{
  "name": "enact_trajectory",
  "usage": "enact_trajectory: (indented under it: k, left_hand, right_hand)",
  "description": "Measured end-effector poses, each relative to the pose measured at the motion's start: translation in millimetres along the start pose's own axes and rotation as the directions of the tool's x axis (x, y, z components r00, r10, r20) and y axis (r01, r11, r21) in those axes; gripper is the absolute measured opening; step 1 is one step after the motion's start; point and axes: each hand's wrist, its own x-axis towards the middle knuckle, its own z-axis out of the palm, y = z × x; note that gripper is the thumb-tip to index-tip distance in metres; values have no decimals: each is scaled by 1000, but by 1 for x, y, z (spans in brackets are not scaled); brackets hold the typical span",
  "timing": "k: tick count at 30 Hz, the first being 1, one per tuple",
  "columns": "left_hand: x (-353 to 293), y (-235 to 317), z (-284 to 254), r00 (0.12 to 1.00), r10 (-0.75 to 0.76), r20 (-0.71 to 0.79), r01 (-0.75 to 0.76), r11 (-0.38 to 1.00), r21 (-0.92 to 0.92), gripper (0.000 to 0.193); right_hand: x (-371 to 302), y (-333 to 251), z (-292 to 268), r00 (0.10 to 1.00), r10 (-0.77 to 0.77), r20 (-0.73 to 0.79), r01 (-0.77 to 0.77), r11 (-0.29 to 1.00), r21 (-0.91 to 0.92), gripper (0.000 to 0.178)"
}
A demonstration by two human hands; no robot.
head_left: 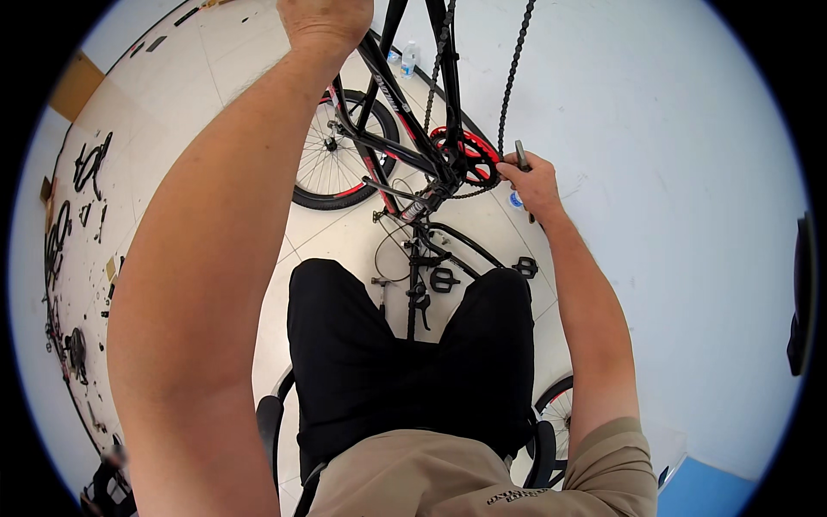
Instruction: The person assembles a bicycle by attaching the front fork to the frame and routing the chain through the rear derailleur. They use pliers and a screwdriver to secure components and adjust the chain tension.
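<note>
A black bicycle frame [401, 108] with red parts stands in front of me. My left hand [326, 19] reaches up beside it, cut off by the top edge, so its fingers are hidden. At the frame's right side is a red and black chainring [469, 159]. A dark chain [517, 60] hangs down to it from above. My right hand [536, 183] is closed round a slim grey metal tool [521, 155] whose exact kind I cannot make out. Its fingertips are at the chainring's right edge, close to the chain.
A bicycle wheel [332, 146] is behind the frame. Below lie handlebar parts [413, 276] and two black pedals [444, 280]. Bottles [409, 59] stand by the white wall on the right. Bicycle parts [93, 164] are spread over the tiled floor at left.
</note>
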Motion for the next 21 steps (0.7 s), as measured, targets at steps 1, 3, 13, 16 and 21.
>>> enact_trajectory:
  k: [1, 3, 13, 16, 21]
  left_hand:
    - [0, -1, -1, 1000, -14, 12, 14, 1000, -12, 35]
    - [1, -1, -1, 1000, -17, 24, 18, 1000, -11, 34]
    - [1, -4, -1, 1000, 11, 7, -11, 999, -43, 31]
    - [1, -5, 0, 999, 1, 36, 2, 996, -84, 31]
    - [2, -8, 0, 999, 26, 30, -22, 995, -101, 31]
  right_hand:
    - [0, -2, 1, 1000, -1, -15, 1, 1000, 13, 25]
    - [1, -3, 0, 999, 23, -43, -20, 998, 57, 25]
    - [-30, 27, 16, 983, 11, -183, 1, 998, 65, 20]
    - [-35, 37, 26, 987, -1, -162, 9, 999, 45, 24]
    - [-40, 36, 30, 984, 22, -178, -15, 999, 37, 26]
